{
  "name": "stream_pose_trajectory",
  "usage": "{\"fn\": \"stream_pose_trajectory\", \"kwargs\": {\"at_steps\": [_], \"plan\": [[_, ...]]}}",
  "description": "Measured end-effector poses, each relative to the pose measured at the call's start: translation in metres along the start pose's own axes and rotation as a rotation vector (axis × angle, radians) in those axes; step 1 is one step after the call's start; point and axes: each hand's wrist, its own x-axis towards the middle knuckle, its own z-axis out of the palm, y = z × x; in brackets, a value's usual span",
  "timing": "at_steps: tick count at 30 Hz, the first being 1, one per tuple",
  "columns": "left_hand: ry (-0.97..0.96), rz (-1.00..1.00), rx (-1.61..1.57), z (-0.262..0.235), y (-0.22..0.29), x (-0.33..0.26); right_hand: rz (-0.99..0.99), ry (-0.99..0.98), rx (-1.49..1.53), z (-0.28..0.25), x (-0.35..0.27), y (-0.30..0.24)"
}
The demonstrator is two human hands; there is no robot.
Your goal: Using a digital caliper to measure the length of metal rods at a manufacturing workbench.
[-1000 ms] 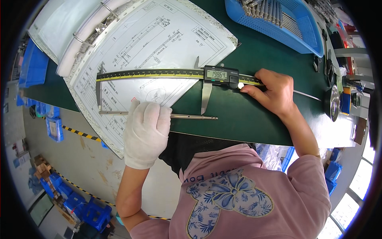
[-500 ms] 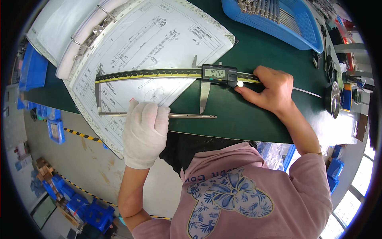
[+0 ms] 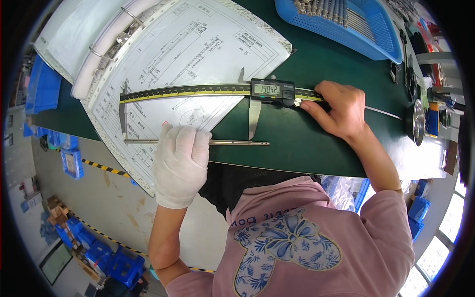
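White-gloved left hand [image 3: 182, 166] closed around the slim metal rod [image 3: 237, 143], left of centre in the frame; bare right hand [image 3: 344, 111], right of centre, gripping the beam of the digital caliper [image 3: 198, 91], thumb by the little roller; the rod runs below the beam, its left end by the left jaw tip, its right end reaching past the other; firm contact I can't tell; good form here, I'd judge, means rod parallel to beam, jaws square, light thumb pressure, reading only once the figures settle.
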Motion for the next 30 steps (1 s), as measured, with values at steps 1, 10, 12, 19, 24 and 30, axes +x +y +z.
{"fn": "stream_pose_trajectory", "kwargs": {"at_steps": [1, 10, 12, 19, 24, 30], "plan": [[-0.001, 0.002, 0.0, 0.0, 0.0, 0.0, 0.006, -0.002, -0.001, 0.0, 0.0, 0.0], [0.018, 0.0, 0.011, 0.001, 0.0, -0.002, 0.027, 0.001, 0.001, 0.002, 0.0, 0.0], [-0.007, -0.006, 0.016, 0.0, -0.001, -0.003, 0.032, 0.003, 0.007, 0.002, 0.0, -0.001], [0.018, 0.003, -0.025, -0.001, -0.002, -0.003, 0.034, 0.026, 0.01, 0.004, 0.0, -0.001], [0.161, -0.111, -0.145, -0.01, 0.009, -0.003, 0.047, -0.002, 0.001, 0.004, -0.001, 0.002], [0.373, -0.219, -0.505, -0.001, 0.047, -0.031, 0.056, -0.01, 0.029, 0.004, 0.0, -0.001]]}}
